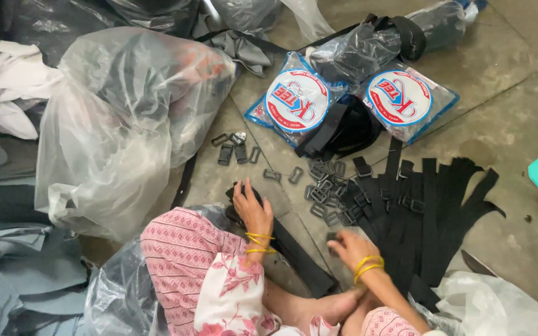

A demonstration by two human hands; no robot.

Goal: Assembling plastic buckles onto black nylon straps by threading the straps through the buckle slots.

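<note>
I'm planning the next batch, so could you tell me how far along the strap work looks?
Done: a row of black straps lies fanned on the floor, some with buckles on. In hand: the left hand presses a black strap, and the right hand is blurred beside it. Left: many loose buckles and two unopened packets.

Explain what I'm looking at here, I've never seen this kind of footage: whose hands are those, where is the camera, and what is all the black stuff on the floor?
There is one picture, from a camera on the person's head, looking down at their own lap and the concrete floor. No machine is involved. The left hand rests on a long black strap running across their knee. The right hand looks blurred at the edge of a row of cut black strap pieces; whether it holds anything is unclear. Between lies a heap of small rectangular buckles. Further back are two round packets with blue trim and a big clear plastic bag.
</note>
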